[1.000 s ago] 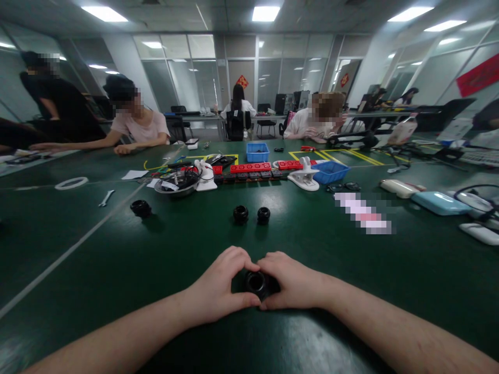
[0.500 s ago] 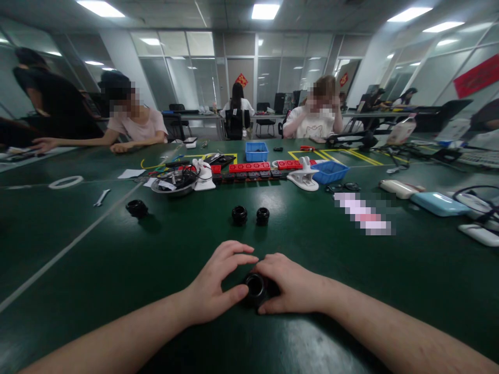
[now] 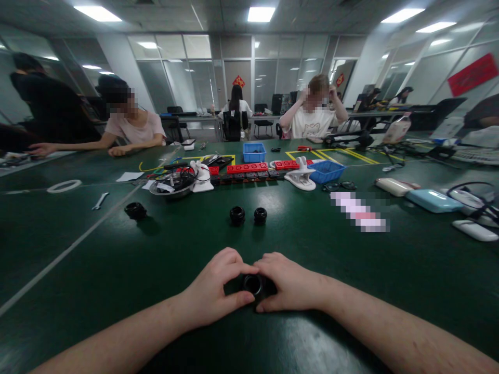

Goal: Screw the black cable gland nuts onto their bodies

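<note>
A black cable gland (image 3: 253, 284) with a round hole in its end is between my hands, close to the green tabletop. My left hand (image 3: 218, 285) curls round its left side, thumb low and forefinger across the top. From the right, my right hand (image 3: 286, 283) wraps it with thumb and fingers, hiding much of its body. The fingertips of both hands meet above the hole. Farther out, two more black cable glands, a larger one (image 3: 237, 215) and a smaller one (image 3: 260, 216), stand side by side. Another black gland (image 3: 135, 211) sits to the left.
Behind are a metal bowl of cables (image 3: 171, 188), a red power strip (image 3: 247, 168), a white clip stand (image 3: 301, 176) and blue baskets (image 3: 254, 152). A wrench (image 3: 100, 201) lies left; a light-blue case (image 3: 433, 201) lies right. Co-workers sit across the table.
My left hand's fingers, spread before, have closed in round the gland, the forefinger now reaching my right hand's fingertips. My right hand keeps its hold. The view has shifted slightly.
</note>
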Demonstrator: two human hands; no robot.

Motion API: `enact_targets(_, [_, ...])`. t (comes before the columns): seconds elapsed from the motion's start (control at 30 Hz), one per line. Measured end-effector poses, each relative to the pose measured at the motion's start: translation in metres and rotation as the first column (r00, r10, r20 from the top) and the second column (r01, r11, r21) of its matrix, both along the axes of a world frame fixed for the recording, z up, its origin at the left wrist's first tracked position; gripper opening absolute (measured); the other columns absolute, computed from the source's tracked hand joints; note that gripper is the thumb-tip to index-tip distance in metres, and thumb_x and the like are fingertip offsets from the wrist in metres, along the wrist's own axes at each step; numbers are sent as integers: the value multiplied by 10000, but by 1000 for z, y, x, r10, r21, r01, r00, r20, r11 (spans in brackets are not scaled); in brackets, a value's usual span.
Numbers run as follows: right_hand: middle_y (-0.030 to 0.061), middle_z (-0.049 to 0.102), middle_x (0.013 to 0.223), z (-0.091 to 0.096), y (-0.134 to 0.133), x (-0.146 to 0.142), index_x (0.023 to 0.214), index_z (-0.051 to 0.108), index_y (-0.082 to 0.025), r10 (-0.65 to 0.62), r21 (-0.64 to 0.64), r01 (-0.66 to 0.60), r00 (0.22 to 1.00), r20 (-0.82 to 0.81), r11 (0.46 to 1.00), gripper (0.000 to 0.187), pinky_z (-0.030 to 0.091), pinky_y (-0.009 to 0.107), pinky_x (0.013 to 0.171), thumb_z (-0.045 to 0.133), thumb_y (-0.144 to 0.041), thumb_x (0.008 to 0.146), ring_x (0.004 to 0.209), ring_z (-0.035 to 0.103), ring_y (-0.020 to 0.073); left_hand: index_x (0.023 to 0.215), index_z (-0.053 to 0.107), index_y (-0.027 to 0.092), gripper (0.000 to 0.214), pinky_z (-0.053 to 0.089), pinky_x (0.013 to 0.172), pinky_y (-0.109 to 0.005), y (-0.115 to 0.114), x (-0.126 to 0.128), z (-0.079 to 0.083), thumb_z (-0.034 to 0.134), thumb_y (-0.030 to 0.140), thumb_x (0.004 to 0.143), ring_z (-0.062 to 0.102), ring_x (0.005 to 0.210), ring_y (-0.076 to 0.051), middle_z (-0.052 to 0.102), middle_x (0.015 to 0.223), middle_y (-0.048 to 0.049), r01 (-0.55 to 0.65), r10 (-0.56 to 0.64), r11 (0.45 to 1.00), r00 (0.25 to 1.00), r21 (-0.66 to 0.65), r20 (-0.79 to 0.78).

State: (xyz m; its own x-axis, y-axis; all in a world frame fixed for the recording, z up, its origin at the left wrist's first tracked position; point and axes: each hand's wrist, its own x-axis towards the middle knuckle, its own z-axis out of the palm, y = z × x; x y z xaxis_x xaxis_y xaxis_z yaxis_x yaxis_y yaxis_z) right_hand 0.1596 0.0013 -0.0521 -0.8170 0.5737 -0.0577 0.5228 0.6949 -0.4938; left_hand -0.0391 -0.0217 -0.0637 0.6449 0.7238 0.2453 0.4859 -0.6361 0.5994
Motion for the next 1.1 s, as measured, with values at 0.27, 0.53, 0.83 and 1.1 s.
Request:
enact_targets(0.27, [21,586,775,-7,2,0,848,573,-146,2,57,-2,1000,5,998,366,370,265,658,697,-414,632,702,515,150,840,530,186,473,415,751,-350,-4,10,-11,602,614,653,473,876,-220,521,908,-49,-161,160,987,983,3,91])
enact_targets(0.53, [36,604,841,-5,1,1,910,578,-149,-8,26,9,1000,-24,1000,412,382,293,727,735,-363,595,770,533,172,1171,476,213,593,332,934,-424,0,0,-16,420,646,770,404,1108,-268,488,1180,-97,-58,58,998,987,-4,151])
enact_targets(0.83, [46,611,871,0,-1,0,1021,582,-160,1,14,-1,1000,-6,1000,470,377,303,729,720,-355,617,796,534,188,1096,583,234,279,359,910,-422,7,-3,-11,465,311,855,469,1039,-232,598,1054,-67,72,-77,997,977,34,199])
enact_targets(1.1, [43,606,828,-1,0,0,934,586,-136,-13,28,12,1000,9,1000,419,385,300,716,717,-373,616,762,535,182,978,549,201,280,399,854,-365,2,-1,-5,523,424,810,472,985,-214,494,1019,-64,-8,24,992,991,-124,131])
